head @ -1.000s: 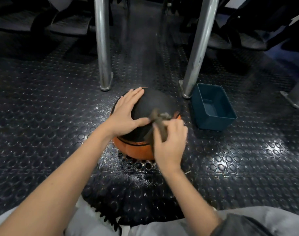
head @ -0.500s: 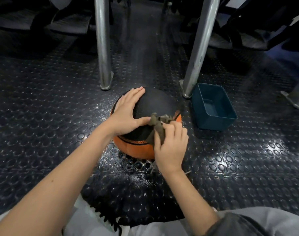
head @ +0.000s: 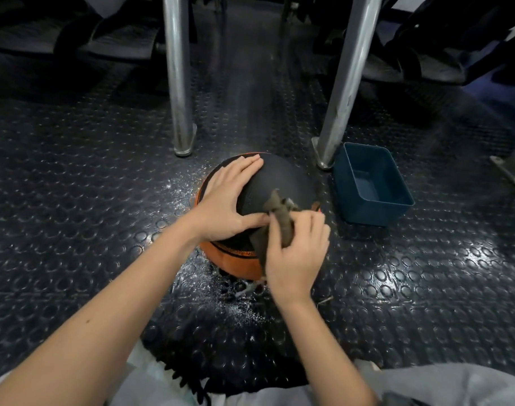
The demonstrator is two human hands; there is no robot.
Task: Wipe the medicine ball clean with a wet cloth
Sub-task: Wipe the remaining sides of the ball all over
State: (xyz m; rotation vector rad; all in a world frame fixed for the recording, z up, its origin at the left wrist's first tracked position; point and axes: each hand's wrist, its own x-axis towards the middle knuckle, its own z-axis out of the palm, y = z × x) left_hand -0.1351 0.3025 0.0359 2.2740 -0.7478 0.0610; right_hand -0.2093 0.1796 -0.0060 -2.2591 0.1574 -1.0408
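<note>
A black and orange medicine ball [head: 282, 177] sits on the studded rubber floor in the middle of the view. My left hand [head: 229, 200] lies flat on its top left side, fingers straight, thumb stretched toward the cloth. My right hand [head: 297, 253] grips a bunched brown-grey wet cloth [head: 279, 215] and holds it against the ball's near right side. Part of the cloth hangs down over the orange lower band.
A dark teal plastic tub [head: 373, 186] stands on the floor right of the ball. Two metal legs [head: 178, 83] [head: 345, 83] rise just behind the ball. Water droplets speckle the floor [head: 221, 300] around and in front of the ball. My knees fill the bottom edge.
My right hand has shifted the cloth slightly along the ball's near side. My left hand stays flat on the ball in the same place.
</note>
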